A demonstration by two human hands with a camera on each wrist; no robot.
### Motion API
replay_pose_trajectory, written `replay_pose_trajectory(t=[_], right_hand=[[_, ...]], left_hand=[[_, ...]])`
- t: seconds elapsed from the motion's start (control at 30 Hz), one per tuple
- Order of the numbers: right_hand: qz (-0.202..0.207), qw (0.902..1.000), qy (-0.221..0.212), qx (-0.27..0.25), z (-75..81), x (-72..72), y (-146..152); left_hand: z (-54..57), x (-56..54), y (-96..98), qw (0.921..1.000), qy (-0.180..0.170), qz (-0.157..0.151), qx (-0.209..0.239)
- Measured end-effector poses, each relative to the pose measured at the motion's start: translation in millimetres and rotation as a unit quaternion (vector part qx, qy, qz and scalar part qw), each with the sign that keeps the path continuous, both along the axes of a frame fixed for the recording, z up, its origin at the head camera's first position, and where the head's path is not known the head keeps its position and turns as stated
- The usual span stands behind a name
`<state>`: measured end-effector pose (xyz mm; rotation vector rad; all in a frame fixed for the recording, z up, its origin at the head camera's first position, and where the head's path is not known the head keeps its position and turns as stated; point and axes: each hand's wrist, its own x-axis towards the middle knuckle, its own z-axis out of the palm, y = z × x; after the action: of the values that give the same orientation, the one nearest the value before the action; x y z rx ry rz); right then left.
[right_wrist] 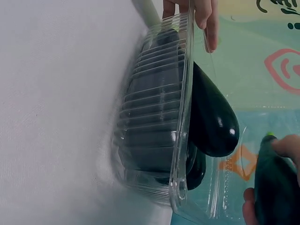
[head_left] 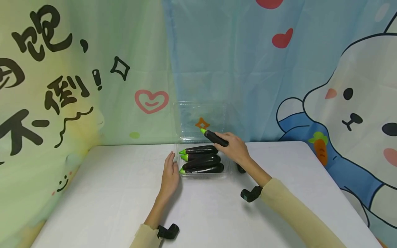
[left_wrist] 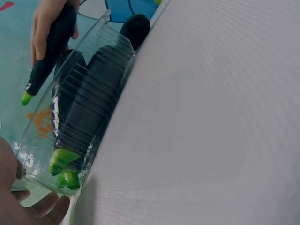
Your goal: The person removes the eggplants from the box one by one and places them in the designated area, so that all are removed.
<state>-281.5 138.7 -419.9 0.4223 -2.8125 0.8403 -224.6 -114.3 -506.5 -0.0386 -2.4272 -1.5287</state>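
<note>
Clear ridged plastic box (head_left: 204,176): sits open on the white-covered desk (head_left: 108,193), close to the back edge, its long side towards the person.
Hinged transparent lid (head_left: 217,108): stands raised behind the box, the printed cloth backdrop (head_left: 201,51) showing through it.
Glossy dark purple-black eggplants inside (head_left: 204,168): four, as far as I can make out, packed lengthwise from front to back, bright green stem ends to the left; from the right wrist, blunt ends bulge past the rim.
Eggplant in the air (head_left: 214,137): same dark skin, tilted over the box's back right part, its green tip pointing up and left towards the lid, apart from the row below.
Right grip (head_left: 234,146): curled around the blunt end of that raised eggplant.
Left grip (head_left: 170,170): fingers extended and somewhat spread, touching the box's left end.
Dark rounded piece beside the box (head_left: 241,168): looks like another eggplant, on the desk just right of the box, mostly hidden by the right forearm.
Sleeves and wrists: cream cuffs, with a small black camera (head_left: 169,231) at each.
</note>
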Motion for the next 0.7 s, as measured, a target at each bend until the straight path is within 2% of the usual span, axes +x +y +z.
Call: replay_pose_trajectory(t=[0.13, 0.43, 0.7], right_hand=[[-0.014, 0.9997, -0.011, 0.016, 2.0, 2.1, 1.6], [-0.01, 0.9997, 0.019, 0.012, -0.9, 5.4, 5.5], [-0.037, 0.9989, 0.022, 0.016, -2.8, 7.5, 9.1]], left_hand=[[-0.2, -0.3, 0.0, 1.0, 0.006, 0.002, -0.001], [-0.7, -0.4, 0.2, 1.0, 0.004, 0.004, -0.003], [-1.6, 0.0, 0.0, 1.0, 0.003, 0.003, -0.002]])
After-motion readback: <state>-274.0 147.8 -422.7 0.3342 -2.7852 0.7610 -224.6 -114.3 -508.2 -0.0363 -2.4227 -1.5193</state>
